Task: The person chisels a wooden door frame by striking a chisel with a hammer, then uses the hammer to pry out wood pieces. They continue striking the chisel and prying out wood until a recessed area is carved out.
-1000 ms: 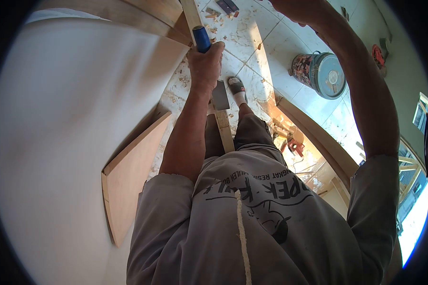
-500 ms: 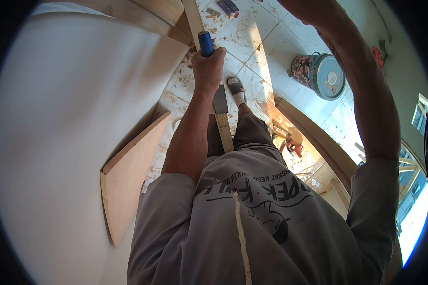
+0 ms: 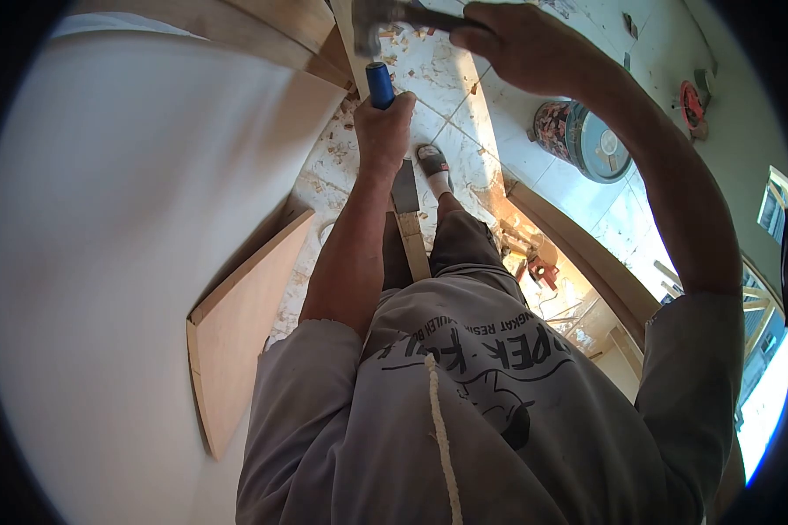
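Note:
My left hand (image 3: 383, 131) is wrapped round a chisel with a blue handle (image 3: 379, 85), held upright over a narrow wooden beam (image 3: 414, 241). A wide grey metal blade (image 3: 405, 186) shows below the fist, by the beam. At the top, my right hand (image 3: 512, 44) grips the dark handle of a hammer (image 3: 369, 31). The hammer's head is slightly blurred and hangs just above the top end of the blue handle, with a small gap between them.
Wood chips litter the tiled floor (image 3: 446, 105). A lidded bucket (image 3: 600, 144) stands to the right, with a red tool (image 3: 693, 105) beyond it. A curved wooden panel (image 3: 245, 341) leans at the left; a long board (image 3: 587, 262) lies at the right.
My right hand has come down and left into view with the hammer, whose head is now near the blue handle. My left hand has barely moved.

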Tool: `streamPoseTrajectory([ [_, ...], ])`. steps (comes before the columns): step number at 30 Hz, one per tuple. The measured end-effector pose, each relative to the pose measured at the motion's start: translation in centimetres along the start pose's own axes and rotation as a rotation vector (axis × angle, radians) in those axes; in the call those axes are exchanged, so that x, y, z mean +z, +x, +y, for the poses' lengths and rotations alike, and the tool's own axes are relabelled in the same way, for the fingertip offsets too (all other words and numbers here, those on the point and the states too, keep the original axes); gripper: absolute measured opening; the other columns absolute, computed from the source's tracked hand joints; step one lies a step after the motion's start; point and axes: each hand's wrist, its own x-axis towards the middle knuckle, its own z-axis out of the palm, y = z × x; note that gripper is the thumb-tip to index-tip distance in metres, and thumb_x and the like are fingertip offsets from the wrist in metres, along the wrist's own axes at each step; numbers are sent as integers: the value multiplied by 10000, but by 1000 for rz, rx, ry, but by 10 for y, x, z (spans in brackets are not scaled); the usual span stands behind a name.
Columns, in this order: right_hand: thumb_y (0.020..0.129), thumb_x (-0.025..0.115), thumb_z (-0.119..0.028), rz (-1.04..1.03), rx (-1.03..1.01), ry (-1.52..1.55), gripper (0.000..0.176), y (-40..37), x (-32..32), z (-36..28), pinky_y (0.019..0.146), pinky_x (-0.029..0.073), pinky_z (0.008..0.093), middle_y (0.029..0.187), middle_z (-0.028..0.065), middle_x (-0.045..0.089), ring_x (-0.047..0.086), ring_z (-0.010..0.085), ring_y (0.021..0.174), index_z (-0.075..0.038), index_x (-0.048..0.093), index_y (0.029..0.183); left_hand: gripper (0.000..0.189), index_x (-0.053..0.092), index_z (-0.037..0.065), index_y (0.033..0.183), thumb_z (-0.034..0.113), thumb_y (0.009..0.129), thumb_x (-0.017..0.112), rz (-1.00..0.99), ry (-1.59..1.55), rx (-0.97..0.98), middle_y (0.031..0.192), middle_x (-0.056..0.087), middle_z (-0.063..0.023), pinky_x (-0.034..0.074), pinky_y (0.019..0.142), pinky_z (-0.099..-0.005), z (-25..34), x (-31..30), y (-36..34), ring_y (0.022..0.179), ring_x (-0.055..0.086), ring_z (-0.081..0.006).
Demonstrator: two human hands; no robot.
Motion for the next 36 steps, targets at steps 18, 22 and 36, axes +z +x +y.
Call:
streamPoseTrajectory([
  [18, 949, 503, -431, -297, 262, 180, 429, -28, -16, -22, 796, 482, 469, 855, 170, 655, 644, 332, 842, -31, 640, 1023, 289, 463, 139, 635, 175, 810, 690, 5, 27, -73, 497, 413, 66, 267, 333, -219, -6, -12, -34, 348, 347, -36],
  [22, 969, 501, -370, -87, 333, 304, 357, -49, -8, -11, 659, 460, 390, 739, 139, 614, 597, 239, 679, -34, 622, 980, 291, 524, 82, 626, 230, 802, 702, -109, 7, -271, 519, 433, 52, 298, 405, -229, 35, -33, -41, 438, 393, -44],
  [36, 928, 531, -366, -240, 746, 617, 376, -167, 92, -12, 733, 452, 479, 838, 246, 633, 616, 401, 808, 0, 617, 940, 533, 627, -18, 860, 488, 747, 753, -125, 1074, -101, 742, 656, -195, 497, 694, -447, -42, -85, -88, 716, 652, -358],
])
